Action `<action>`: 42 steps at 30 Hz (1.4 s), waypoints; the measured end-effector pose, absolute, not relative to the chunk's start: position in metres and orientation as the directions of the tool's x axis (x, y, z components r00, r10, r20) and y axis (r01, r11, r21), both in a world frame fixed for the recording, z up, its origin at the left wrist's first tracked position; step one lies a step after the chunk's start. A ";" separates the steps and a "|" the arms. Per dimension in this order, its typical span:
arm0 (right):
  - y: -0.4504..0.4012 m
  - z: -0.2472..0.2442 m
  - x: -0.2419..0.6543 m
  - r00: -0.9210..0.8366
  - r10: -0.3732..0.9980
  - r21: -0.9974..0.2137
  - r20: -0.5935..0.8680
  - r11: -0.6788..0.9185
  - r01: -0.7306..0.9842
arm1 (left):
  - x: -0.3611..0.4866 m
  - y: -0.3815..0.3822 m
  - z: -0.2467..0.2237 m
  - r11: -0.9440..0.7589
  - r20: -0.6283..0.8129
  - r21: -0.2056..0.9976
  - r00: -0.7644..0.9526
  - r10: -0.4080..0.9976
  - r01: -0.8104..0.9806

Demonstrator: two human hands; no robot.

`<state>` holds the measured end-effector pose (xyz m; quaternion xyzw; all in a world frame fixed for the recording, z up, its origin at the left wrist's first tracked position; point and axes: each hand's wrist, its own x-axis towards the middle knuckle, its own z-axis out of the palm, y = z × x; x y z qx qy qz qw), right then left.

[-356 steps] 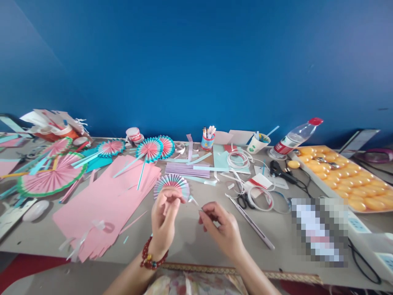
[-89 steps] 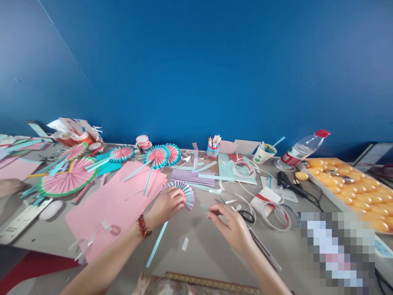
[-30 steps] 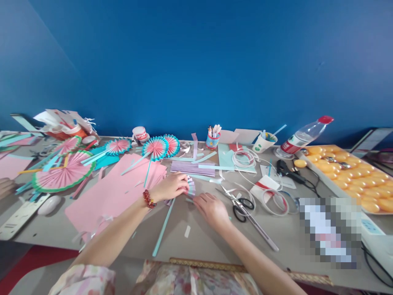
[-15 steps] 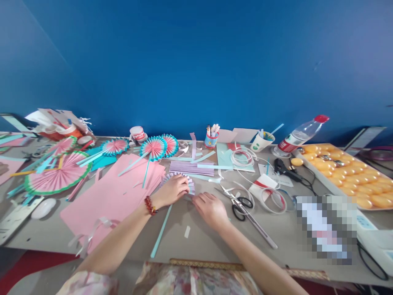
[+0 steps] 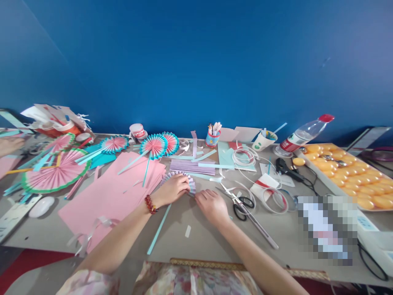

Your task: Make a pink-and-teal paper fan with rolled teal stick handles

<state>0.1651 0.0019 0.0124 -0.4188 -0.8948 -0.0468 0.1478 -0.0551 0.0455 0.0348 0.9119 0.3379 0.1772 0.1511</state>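
A small pleated paper fan in lilac and white lies on the table, mostly covered by my left hand. That hand is curled over it, fingers pressed together on the pleats. At the fan's lower right edge, my right hand has its fingertips closed on the rim; the exact grip is hidden beneath them. A narrow light-blue paper stick runs from under my left hand toward the front. Behind the fan is a stack of lilac paper strips. Scissors with black handles lie right of my right hand.
Pink paper sheets and finished fans lie to the left. A plastic bottle, a glue gun and a tray of yellow egg-shaped pieces stand right. Another person's hand shows at the left edge.
The light-blue stick's front end has swung slightly left. Another person's hand has come into clearer view at the far left. My hands stay almost in place on the fan.
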 end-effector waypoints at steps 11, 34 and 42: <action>0.000 0.011 0.166 -0.633 0.708 -0.055 0.313 0.678 0.733 | -0.056 0.046 0.035 -0.717 0.227 0.427 0.703 0.675 0.551; 0.004 0.020 0.154 -0.604 0.774 -0.002 0.191 0.616 0.788 | -0.056 0.046 0.033 -0.720 0.243 0.427 0.697 0.674 0.547; 0.004 0.026 0.152 -0.587 0.797 -0.018 0.141 0.595 0.804 | -0.055 0.046 0.034 -0.719 0.248 0.437 0.696 0.674 0.541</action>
